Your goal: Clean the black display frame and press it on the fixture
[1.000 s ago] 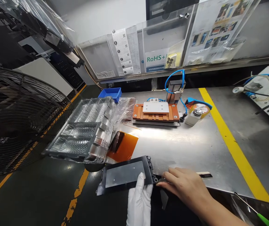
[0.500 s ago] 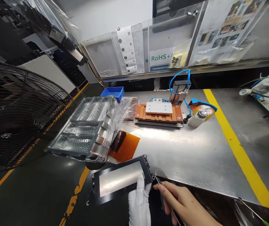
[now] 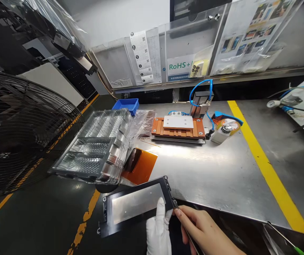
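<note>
My left hand (image 3: 158, 226), in a white glove, grips a black-framed panel (image 3: 138, 203) with a silvery rectangular centre; its thumb lies on the panel's face near the right end. The panel is tilted, over the table's front edge, with small ring-like lugs at its corners. My bare right hand (image 3: 203, 226) is closed around slim metal tweezers (image 3: 194, 244), mostly covered by the fingers. Its fingertips are at the panel's lower right corner, where the tweezer tips are hidden.
Stacked clear trays (image 3: 88, 156) stand at the left beside an orange film sheet (image 3: 144, 166). Behind are a blue bin (image 3: 127, 105), an orange fixture (image 3: 178, 128) with blue air tubes and a white dispenser bottle (image 3: 222, 134). A fan (image 3: 16, 131) is far left; a green-handled tool (image 3: 287, 239) lies front right.
My right hand has moved slightly left, closer against the panel's corner, and the tweezer tips no longer show. The panel's right end has shifted slightly right, and the view has shifted a little.
</note>
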`<state>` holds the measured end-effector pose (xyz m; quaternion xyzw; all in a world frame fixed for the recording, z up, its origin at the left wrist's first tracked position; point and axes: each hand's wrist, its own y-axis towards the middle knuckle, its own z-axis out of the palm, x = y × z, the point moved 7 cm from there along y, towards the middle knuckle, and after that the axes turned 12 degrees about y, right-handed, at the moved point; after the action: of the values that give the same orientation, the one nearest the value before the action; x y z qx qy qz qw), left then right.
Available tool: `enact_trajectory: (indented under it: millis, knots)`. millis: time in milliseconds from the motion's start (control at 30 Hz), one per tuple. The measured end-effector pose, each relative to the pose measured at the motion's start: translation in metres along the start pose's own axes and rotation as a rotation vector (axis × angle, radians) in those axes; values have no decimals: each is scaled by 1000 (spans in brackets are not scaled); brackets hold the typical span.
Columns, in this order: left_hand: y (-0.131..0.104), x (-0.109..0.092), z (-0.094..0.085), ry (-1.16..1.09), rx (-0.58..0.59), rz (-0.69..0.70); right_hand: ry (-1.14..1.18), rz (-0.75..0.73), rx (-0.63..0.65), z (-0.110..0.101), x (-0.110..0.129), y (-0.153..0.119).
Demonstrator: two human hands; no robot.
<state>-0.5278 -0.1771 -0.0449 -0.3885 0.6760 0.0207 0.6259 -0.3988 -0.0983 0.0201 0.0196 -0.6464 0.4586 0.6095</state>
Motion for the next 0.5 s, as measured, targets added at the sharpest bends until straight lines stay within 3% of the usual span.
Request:
enact_trajectory:
  millis: [267, 500]
  knots:
    - [9, 22, 10, -72, 120, -50, 1, -5, -7, -4, -2, 0]
    - [11, 9, 17, -148, 183, -16, 61, 1, 35, -7, -11, 2]
